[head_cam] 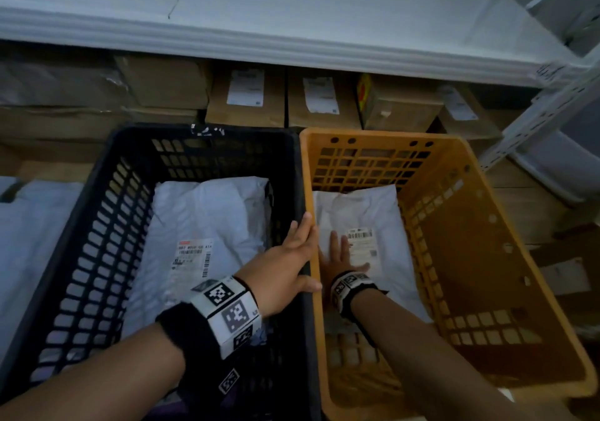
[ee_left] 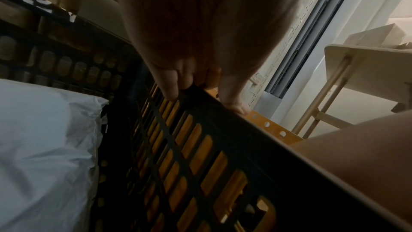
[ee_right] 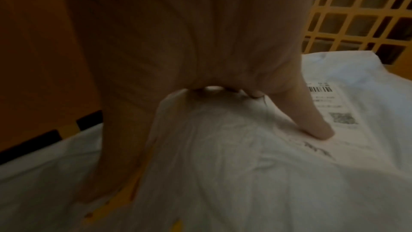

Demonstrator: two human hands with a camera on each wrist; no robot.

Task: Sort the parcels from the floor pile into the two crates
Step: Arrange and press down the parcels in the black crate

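Two crates stand side by side, a black crate point(head_cam: 97, 225) on the left and an orange crate point(head_cam: 487, 258) on the right. A white labelled parcel point(head_cam: 207, 219) lies in the black one, also seen in the left wrist view point(ee_left: 44, 138). Another white parcel point(head_cam: 373, 212) lies in the orange one. My left hand point(head_cam: 292, 258) grips the black crate's rim where the crates meet, fingers point(ee_left: 171, 93) curled over its inner wall and thumb on the orange side. My right hand point(head_cam: 341, 255) presses flat on the orange crate's parcel point(ee_right: 267, 174), thumb beside its label point(ee_right: 334, 112).
Cardboard boxes point(head_cam: 246, 96) fill the low shelf behind the crates, under a white shelf board point(head_cam: 292, 14). More white parcels point(head_cam: 29, 242) lie on the floor left of the black crate. A white rack upright point(head_cam: 535, 122) and flat boxes point(head_cam: 565, 277) stand to the right.
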